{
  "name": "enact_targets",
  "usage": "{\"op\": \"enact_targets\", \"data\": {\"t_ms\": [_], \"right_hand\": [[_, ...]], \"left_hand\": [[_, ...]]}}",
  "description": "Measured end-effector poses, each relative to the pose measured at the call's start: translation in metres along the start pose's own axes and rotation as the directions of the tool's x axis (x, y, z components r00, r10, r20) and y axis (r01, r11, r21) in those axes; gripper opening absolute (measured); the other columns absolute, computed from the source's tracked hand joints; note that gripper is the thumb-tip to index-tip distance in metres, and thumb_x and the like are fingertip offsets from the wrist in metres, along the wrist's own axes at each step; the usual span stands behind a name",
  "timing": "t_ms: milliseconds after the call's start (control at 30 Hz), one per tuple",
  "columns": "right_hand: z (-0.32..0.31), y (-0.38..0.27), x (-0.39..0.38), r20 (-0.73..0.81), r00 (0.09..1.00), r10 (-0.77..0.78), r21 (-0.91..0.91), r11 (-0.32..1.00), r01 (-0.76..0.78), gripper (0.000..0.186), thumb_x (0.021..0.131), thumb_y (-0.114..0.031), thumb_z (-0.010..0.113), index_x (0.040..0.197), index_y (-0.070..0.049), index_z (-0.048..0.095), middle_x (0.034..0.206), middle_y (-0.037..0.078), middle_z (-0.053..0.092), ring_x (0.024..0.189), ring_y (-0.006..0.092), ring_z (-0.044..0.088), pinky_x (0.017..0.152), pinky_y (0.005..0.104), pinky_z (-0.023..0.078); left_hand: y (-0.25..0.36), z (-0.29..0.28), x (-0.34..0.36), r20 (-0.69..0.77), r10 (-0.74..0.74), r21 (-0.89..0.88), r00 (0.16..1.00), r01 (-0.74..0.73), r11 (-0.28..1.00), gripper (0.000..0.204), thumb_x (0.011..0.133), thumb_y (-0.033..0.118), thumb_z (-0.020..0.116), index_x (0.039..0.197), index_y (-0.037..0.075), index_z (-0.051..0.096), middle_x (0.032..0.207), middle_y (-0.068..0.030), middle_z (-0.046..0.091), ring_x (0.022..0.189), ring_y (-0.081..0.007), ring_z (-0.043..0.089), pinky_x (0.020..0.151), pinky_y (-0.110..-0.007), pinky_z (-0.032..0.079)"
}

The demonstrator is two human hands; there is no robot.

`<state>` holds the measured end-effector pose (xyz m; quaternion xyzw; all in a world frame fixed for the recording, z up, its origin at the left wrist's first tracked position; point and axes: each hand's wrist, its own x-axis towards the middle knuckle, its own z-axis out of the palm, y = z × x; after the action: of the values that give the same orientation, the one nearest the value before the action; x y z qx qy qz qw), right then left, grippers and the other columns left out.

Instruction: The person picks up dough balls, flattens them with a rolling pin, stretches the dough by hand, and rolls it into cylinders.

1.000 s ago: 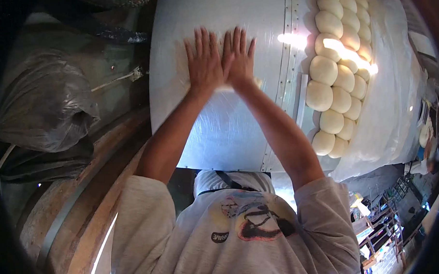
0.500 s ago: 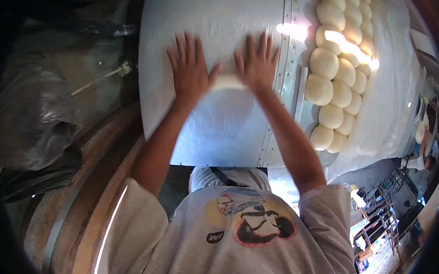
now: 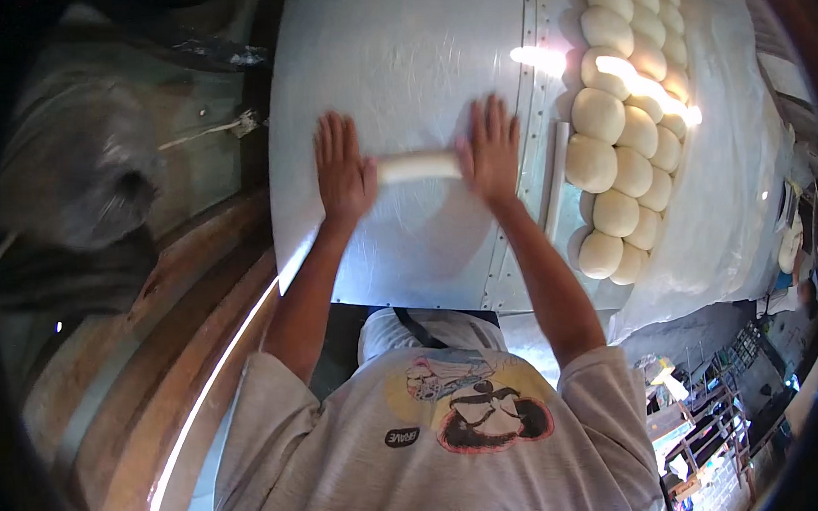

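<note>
A pale roll of dough (image 3: 419, 167) lies crosswise on the shiny metal table (image 3: 400, 247), between my two hands. My left hand (image 3: 344, 172) is over its left end, palm down, with the fingers stretched forward. At the other end my right hand (image 3: 491, 158) lies flat in the same way, slightly blurred. Both palms hide the ends of the roll. Neither hand is wrapped round the dough.
To the right, rows of round dough balls (image 3: 599, 115) sit close together beside a clear plastic sheet (image 3: 713, 182). A thin pale rod (image 3: 558, 178) lies by the table's riveted seam (image 3: 524, 134). A dark plastic bag (image 3: 91, 167) is on the left.
Both hands have drawn back toward me, the left also shifting slightly. The dough between them has come nearer and now shows as a longer, clearer roll.
</note>
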<state>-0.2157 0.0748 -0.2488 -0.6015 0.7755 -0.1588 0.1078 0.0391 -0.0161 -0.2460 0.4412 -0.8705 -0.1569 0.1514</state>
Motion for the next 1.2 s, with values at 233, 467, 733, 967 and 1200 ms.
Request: {"op": "enact_targets", "data": {"t_ms": [233,467,733,967,1200], "right_hand": [[-0.010,-0.027,-0.123,0.038,0.979,0.200,0.705,0.689,-0.168,0.067,0.101,-0.032,0.040,0.158,0.000,0.024,0.167,0.023,0.014,0.155,0.0367,0.013,0.126,0.0438,0.011],[-0.037,-0.049,-0.105,0.056,0.998,0.036,0.341,0.939,-0.053,0.073,0.076,0.009,0.056,0.148,0.001,0.040,0.145,0.026,0.045,0.131,0.0437,0.047,0.110,0.0415,0.042],[-0.054,-0.086,-0.135,0.152,0.976,-0.155,0.529,0.847,0.053,0.050,0.075,0.010,0.056,0.120,-0.005,0.068,0.143,0.022,0.055,0.136,0.0345,0.051,0.112,0.0416,0.044],[-0.268,-0.119,-0.277,0.273,0.940,0.202,0.692,0.637,-0.338,0.036,0.077,-0.001,0.064,0.113,-0.004,0.070,0.134,0.022,0.060,0.109,0.0394,0.066,0.092,0.0455,0.055],[-0.254,-0.012,-0.457,0.085,0.524,0.847,0.527,0.408,-0.745,0.033,0.077,-0.005,0.067,0.109,-0.002,0.072,0.105,0.023,0.071,0.097,0.0406,0.069,0.089,0.0460,0.055]], "left_hand": [[0.063,-0.004,-0.133,-0.072,-0.462,-0.688,0.884,0.291,0.665,0.062,0.111,0.036,0.019,0.159,-0.004,0.014,0.168,-0.0208,0.007,0.156,-0.0319,0.003,0.126,-0.043,0.005],[0.025,-0.038,-0.148,-0.106,-0.775,-0.892,0.623,0.284,0.350,0.070,0.108,0.050,0.028,0.160,0.005,0.020,0.166,-0.0158,0.022,0.154,-0.0282,0.020,0.125,-0.046,0.015],[0.021,-0.032,-0.094,-0.171,-0.697,-0.817,0.697,0.296,0.495,0.055,0.107,0.046,0.038,0.141,0.004,0.048,0.143,-0.0133,0.051,0.131,-0.0283,0.049,0.108,-0.046,0.039],[0.128,0.035,-0.002,0.332,0.048,-0.799,0.942,0.254,0.545,0.039,0.104,0.029,0.056,0.130,0.000,0.053,0.110,-0.0116,0.065,0.099,-0.0232,0.064,0.087,-0.036,0.053],[0.271,0.117,-0.018,0.354,0.106,-0.403,0.929,0.049,0.914,0.061,0.086,0.025,0.080,0.123,-0.009,0.046,0.106,-0.0152,0.059,0.088,-0.0271,0.062,0.082,-0.038,0.052]]}}
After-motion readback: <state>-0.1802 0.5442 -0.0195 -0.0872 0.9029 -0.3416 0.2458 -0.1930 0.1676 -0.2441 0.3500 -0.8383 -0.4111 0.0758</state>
